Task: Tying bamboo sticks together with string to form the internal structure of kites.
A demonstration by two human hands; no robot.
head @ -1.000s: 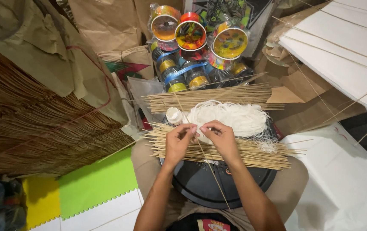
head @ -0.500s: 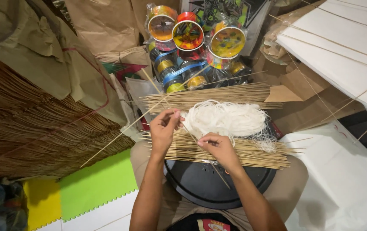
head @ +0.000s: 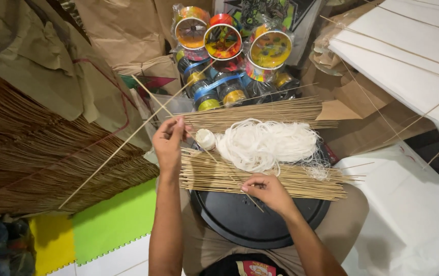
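Setting: cluttered work corner seen from above, with brown paper behind and white sheets at the right.
Crossed sticks: two long thin bamboo sticks cross just beside the left hand; one runs down-left over the reed pile, the other slants down-right toward the right hand.
Left hand: left hand is raised over the lap, thumb and fingertips pinched on the sticks where they cross.
Right hand: right hand lies lower, fingers curled, closed on the lower end of the slanting stick at the edge of the near bundle.
Near bundle: flat bundle of sticks lies across the round black tray on the person's lap.
Thread: loose heap of white thread sits between the near bundle and a second stick bundle farther off, with a small white spool just beside the left hand.
Beyond: colourful wrapped reels are stacked behind the far bundle.
Left side: big pile of brown reeds fills the left, above green and yellow foam mats.
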